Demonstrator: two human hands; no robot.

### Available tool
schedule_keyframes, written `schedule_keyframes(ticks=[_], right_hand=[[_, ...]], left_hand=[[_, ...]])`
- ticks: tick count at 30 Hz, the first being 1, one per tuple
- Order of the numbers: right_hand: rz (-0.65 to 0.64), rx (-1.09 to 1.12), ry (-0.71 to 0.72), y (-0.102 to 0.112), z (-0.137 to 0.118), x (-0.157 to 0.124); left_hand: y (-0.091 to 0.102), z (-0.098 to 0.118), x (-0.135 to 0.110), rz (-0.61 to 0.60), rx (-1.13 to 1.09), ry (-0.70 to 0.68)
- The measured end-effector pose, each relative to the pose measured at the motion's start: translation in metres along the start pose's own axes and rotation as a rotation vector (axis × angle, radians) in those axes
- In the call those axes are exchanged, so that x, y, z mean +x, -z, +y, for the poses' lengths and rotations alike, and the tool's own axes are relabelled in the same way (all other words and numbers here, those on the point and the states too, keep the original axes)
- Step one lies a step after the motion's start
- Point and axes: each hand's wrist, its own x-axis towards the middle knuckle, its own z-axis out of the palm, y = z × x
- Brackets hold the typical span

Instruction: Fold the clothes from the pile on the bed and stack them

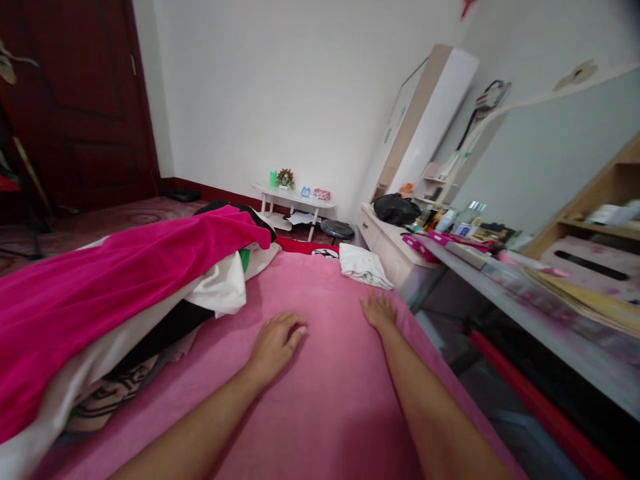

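Observation:
My left hand is over the pink bed sheet, fingers loosely curved with the thumb apart, holding nothing. Farther right, my right hand lies flat with its fingers spread, near the sheet's right edge. Just beyond those fingertips rests a folded white cloth. Left of my left hand is a heap of clothes: a bright pink garment lies on top, with a white garment and a black one showing beneath it. A patterned piece pokes out at the bottom.
On the right runs a dressing table crowded with bottles and boxes, beside a white cabinet bearing a black bag. Past the bed stand a low white table and a round stool. A dark red door is at left.

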Motion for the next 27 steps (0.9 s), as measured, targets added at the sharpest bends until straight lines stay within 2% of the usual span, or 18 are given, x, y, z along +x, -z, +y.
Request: schedule_keyframes(ticks=[3,6,7,9,11,12,13,14,16,17,19,20,22,23,25,27], right_hand=[[-0.055,0.018,0.037,0.01,-0.005,-0.035],[-0.092,0.054,0.151,0.024,-0.022,-0.102],[-0.089,0.072,0.233,0.029,-0.027,-0.131],[-0.036,0.183,0.592,0.036,-0.03,-0.189],[-0.123,0.22,0.886,0.037,-0.013,-0.23],[-0.173,0.205,0.918,0.035,0.004,-0.239],[-0.191,0.166,0.852,0.032,0.025,-0.239],[-0.17,0.111,0.702,0.028,0.049,-0.231],[-0.058,-0.007,0.312,0.02,0.097,-0.198],[-0.017,-0.058,0.168,0.017,0.116,-0.179],[-0.034,-0.108,-0.015,0.016,0.136,-0.146],[-0.048,-0.127,-0.065,0.018,0.136,-0.135],[-0.014,-0.155,-0.059,0.022,0.119,-0.125],[0.039,-0.158,0.015,0.023,0.106,-0.125],[0.114,-0.126,0.251,0.02,0.084,-0.125],[0.079,-0.068,0.37,0.012,0.074,-0.119]], left_hand=[[0.0,-0.001,-0.002,-0.023,0.016,-0.031],[0.001,-0.001,-0.004,-0.025,0.023,-0.053],[0.001,-0.001,-0.004,-0.023,0.023,-0.06],[0.001,-0.002,-0.005,-0.016,0.014,-0.066],[0.001,-0.003,-0.006,-0.016,-0.001,-0.066],[0.002,-0.003,-0.006,-0.018,-0.009,-0.068],[0.002,-0.004,-0.006,-0.02,-0.014,-0.072],[0.002,-0.005,-0.006,-0.023,-0.015,-0.076],[0.002,-0.006,-0.005,-0.025,-0.01,-0.082],[0.001,-0.007,-0.004,-0.023,-0.007,-0.085],[0.0,-0.01,-0.003,-0.014,-0.005,-0.093],[-0.002,-0.012,-0.003,-0.008,-0.008,-0.098],[-0.003,-0.014,-0.002,-0.002,-0.022,-0.108],[-0.004,-0.015,-0.002,-0.001,-0.03,-0.111],[-0.005,-0.016,-0.003,-0.003,-0.046,-0.112],[-0.004,-0.015,-0.003,-0.003,-0.059,-0.112]])
